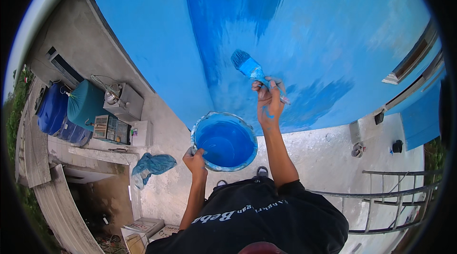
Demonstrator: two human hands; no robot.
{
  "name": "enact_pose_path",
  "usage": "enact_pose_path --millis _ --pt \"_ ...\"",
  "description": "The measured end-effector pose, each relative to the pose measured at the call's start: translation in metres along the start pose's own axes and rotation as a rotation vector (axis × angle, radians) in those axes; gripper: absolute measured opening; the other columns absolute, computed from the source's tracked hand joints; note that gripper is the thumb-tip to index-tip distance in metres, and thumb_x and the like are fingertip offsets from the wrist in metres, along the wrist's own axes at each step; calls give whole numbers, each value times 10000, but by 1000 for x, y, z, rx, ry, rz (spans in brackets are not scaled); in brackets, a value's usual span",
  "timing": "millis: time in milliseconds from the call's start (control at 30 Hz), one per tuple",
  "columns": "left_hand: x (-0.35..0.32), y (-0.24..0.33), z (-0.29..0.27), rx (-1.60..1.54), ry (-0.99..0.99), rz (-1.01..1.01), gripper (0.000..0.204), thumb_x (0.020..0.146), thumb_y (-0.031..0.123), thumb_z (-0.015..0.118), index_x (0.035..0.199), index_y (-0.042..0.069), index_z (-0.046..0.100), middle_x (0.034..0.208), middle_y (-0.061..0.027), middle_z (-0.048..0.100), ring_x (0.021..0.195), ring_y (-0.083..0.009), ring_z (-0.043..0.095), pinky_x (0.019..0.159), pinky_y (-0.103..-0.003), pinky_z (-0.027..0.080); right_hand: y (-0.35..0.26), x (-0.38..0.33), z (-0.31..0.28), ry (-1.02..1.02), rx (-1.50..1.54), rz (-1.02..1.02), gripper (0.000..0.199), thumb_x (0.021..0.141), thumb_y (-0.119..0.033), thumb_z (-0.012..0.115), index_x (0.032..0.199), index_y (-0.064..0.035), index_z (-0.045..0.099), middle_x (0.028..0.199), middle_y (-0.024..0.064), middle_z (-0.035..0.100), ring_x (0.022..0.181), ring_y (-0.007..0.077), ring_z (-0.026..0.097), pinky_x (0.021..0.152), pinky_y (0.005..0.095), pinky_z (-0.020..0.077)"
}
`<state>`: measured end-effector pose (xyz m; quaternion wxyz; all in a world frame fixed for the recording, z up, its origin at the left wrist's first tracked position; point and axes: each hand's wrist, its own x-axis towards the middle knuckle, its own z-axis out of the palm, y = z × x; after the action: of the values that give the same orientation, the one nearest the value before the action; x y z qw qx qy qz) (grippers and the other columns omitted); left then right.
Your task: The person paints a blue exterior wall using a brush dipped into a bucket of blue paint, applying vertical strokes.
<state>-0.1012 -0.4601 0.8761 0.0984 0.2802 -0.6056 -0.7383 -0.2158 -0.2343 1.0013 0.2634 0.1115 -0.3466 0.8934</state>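
My right hand (269,101) grips the handle of a blue paintbrush (247,66), its bristles raised against the blue wall (309,30), where darker wet streaks show. Paint smears mark that hand. My left hand (196,159) holds the rim of a round bucket (200,125) filled with blue paint, just below and left of the brush.
A grey concrete ledge (323,144) runs below the wall. A metal ladder frame (385,197) stands at the lower right. At the left are blue barrels (54,111), a teal tank (85,101), a grey box unit (124,102) and a crumpled blue cloth (151,164).
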Motion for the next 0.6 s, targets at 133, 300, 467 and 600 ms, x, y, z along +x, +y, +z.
enact_pose_path --millis 133,300,467,600 --pt "15 7 -22 -10 11 2 107 714 -44 551 779 -35 635 721 -68 647 606 -137 565 589 -262 439 13 28 48 53 -139 -164 208 948 -120 487 1006 74 537 669 126 539 725 226 595 748 389 524" --pt "18 15 -33 -52 30 -17 95 700 -51 553 754 -28 628 710 -72 640 604 -139 555 586 -262 427 69 3 6 257 -303 -201 192 940 -108 490 941 67 569 661 124 542 711 229 604 754 393 541" --pt "23 6 -49 -26 20 -32 106 699 -47 547 767 -27 626 716 -75 636 620 -145 555 603 -269 430 113 -62 -54 508 -398 -67 205 947 -122 486 961 55 587 769 166 647 670 178 603 664 328 518" --pt "25 9 -52 39 -33 -18 77 697 -44 548 731 -16 611 692 -61 618 605 -137 536 585 -266 411 103 -62 -47 592 -387 19 225 941 -135 487 967 67 582 739 148 617 699 186 612 684 330 530"
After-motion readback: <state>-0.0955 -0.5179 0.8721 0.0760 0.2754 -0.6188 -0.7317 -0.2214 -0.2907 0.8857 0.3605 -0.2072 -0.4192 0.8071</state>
